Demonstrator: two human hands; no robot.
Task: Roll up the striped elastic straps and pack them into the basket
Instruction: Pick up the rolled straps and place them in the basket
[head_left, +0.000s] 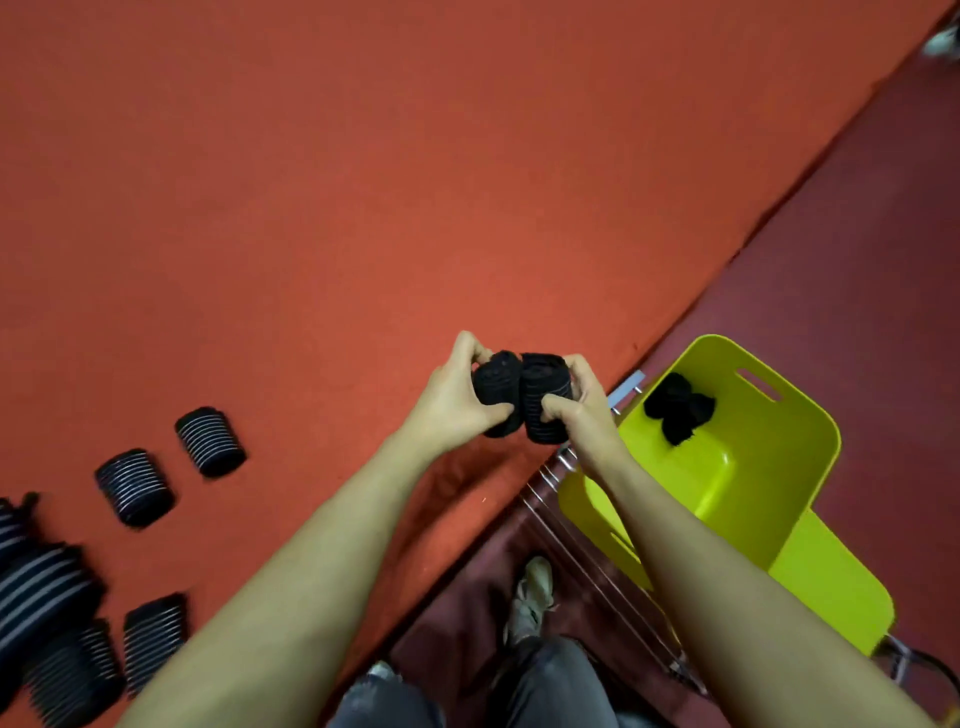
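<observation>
Above the red table's near edge I hold two rolled black striped straps side by side. My left hand (454, 392) grips the left roll (496, 392). My right hand (576, 405) grips the right roll (545, 400), thumb across its front. The two rolls touch each other. A lime-green basket (769, 467) stands to the right, below table level, and holds a dark bundle of rolled straps (678, 405) at its far corner.
Two flat striped straps (210, 441) (135, 488) lie on the red table (415, 182) at the left. A pile of several more straps (57, 623) fills the bottom-left corner. A metal rack (587, 545) runs beside the basket. My legs and a shoe (530, 597) show below.
</observation>
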